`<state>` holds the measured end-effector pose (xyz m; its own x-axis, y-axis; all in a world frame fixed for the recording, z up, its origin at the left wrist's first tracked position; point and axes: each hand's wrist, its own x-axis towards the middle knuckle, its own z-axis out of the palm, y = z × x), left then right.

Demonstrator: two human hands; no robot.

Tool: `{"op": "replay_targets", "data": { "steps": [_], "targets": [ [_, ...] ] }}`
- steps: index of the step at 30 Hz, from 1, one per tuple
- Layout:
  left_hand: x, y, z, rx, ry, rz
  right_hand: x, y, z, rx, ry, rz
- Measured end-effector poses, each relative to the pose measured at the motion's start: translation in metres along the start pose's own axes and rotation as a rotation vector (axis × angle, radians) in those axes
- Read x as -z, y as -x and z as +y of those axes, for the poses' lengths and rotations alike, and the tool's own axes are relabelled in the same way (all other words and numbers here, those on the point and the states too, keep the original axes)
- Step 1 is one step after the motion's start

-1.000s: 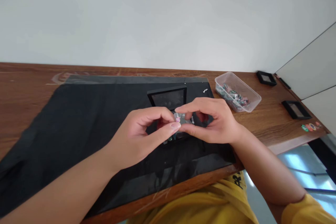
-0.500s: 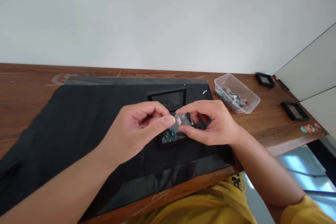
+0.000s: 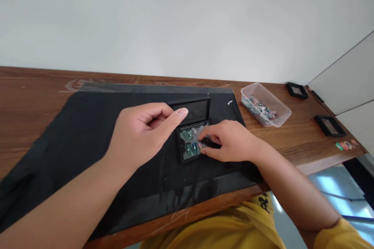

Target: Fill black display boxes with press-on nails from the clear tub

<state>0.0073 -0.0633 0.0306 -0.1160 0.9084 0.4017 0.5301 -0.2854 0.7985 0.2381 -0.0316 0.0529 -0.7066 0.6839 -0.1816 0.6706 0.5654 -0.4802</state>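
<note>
An open black box (image 3: 183, 160) with a raised lid (image 3: 195, 112) lies on the black mat. Inside it rest several press-on nails, among them green ones (image 3: 189, 149) and a dark blue one (image 3: 195, 148). My right hand (image 3: 230, 141) reaches down into the box, thumb and forefinger on either side of a pink press-on nail (image 3: 200, 145) close to the blue one. Above the box's left side is my left hand (image 3: 146, 132), thumb pressed against the curled forefinger. Whether anything small is pinched there cannot be made out.
A clear plastic tub (image 3: 265, 105) holding several press-on nails stands to the right. Two black frame-like boxes (image 3: 297, 90) lie farther right, beside small coloured rings (image 3: 345, 146). The black mat (image 3: 87, 136) covers much of the wooden table (image 3: 292, 140); a white wall stands behind.
My hands have moved apart. The right one has lowered the pink press-on nail from in front of the left fingertips down into the box; the left has drawn back up and left.
</note>
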Motion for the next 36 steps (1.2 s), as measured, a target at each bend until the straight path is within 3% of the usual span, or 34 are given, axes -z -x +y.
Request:
{"op": "replay_targets", "data": {
  "steps": [21,29,36],
  "targets": [
    [-0.002,0.002,-0.006,-0.062,-0.095,0.028,0.000,0.000,0.000,-0.032,-0.007,0.017],
    [0.002,0.002,-0.010,-0.085,-0.114,0.079,0.006,0.005,0.008,-0.038,-0.080,0.109],
    [0.000,0.006,-0.009,-0.133,-0.139,0.081,0.007,0.005,0.001,-0.004,0.019,0.008]
  ]
}}
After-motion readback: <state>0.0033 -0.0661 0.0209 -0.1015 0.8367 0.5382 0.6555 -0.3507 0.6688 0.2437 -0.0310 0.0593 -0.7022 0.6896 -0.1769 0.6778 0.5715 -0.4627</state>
